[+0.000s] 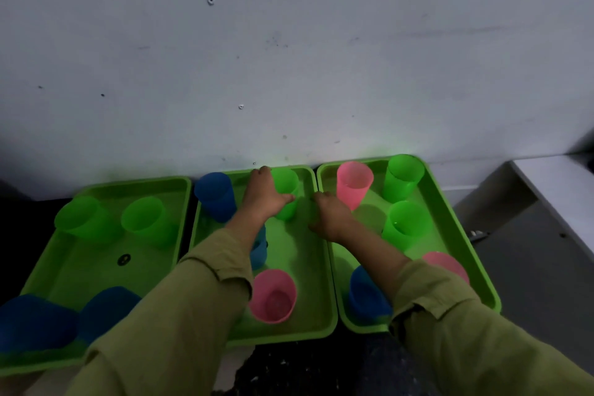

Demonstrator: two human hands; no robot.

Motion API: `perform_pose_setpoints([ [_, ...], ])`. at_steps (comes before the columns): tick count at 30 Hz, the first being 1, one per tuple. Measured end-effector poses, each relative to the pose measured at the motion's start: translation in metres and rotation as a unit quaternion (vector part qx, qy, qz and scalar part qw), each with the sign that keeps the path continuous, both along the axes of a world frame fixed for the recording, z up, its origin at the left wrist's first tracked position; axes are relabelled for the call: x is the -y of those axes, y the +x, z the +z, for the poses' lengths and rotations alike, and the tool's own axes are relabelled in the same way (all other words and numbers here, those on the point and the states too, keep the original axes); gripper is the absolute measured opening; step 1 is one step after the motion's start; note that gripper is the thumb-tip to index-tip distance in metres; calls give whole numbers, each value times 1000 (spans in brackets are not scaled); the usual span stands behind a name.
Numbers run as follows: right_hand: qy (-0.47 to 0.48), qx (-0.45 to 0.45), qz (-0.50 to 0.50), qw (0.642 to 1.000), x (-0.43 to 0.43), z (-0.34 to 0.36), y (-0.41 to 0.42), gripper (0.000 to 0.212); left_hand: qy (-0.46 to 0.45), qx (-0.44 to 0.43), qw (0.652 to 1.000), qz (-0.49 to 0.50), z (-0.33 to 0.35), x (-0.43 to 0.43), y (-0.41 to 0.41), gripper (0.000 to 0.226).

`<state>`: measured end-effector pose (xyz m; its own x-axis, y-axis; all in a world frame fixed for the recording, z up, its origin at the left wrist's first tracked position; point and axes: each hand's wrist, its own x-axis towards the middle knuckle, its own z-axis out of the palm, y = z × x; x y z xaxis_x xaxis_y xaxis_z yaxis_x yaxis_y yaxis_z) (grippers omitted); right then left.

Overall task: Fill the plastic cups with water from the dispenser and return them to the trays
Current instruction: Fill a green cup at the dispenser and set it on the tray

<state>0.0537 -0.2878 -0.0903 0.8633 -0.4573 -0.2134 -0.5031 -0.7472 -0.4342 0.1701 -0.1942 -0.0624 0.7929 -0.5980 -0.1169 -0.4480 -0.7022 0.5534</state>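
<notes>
the left hand (pixel 266 198) is wrapped round the green cup (pixel 287 185) at the far end of the middle tray (pixel 302 328), with thumb and fingers curled about its wall. the cup is held upright, but it cannot be told whether its base is on the tray floor or just lifted. the right hand (pixel 331 217) is laid over the seam where the middle tray meets the right tray (pixel 482 286), fingers bent downward, and it cannot be told whether a rim is gripped or merely pressed. the dispenser is not in view, and water levels cannot be read in this dim light

several risks are judged likely from here. the thin plastic wall may be squeezed in by a firm grip, so water could be pushed over the rim if the cup is full. the blue cup (pixel 214 194) just beside the left wrist could be knocked by the sleeve, and the pink cup (pixel 354 185) near the right hand could be tipped the same way. if a tray is shifted by the right hand, every cup standing on it may be slopped
</notes>
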Motion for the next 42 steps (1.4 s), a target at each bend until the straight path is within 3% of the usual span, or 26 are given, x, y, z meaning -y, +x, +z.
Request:
perform_pose_setpoints([
  [9,84,178,-47,979,-23,46,0,82,-136,23,990,-4,50,-37,-7,77],
  [14,159,234,-40,958,-52,77,2,92,-197,36,979,-22,77,-73,-9,75],
  [21,209,318,-42,924,-114,105,14,80,-249,15,966,-70,97,-136,5,76],
  [32,192,387,-92,897,-280,110,60,64,-292,-15,946,-136,100,-295,53,72],
  [42,178,378,-108,902,-420,77,97,77,-384,10,922,-53,68,-454,71,32],
])
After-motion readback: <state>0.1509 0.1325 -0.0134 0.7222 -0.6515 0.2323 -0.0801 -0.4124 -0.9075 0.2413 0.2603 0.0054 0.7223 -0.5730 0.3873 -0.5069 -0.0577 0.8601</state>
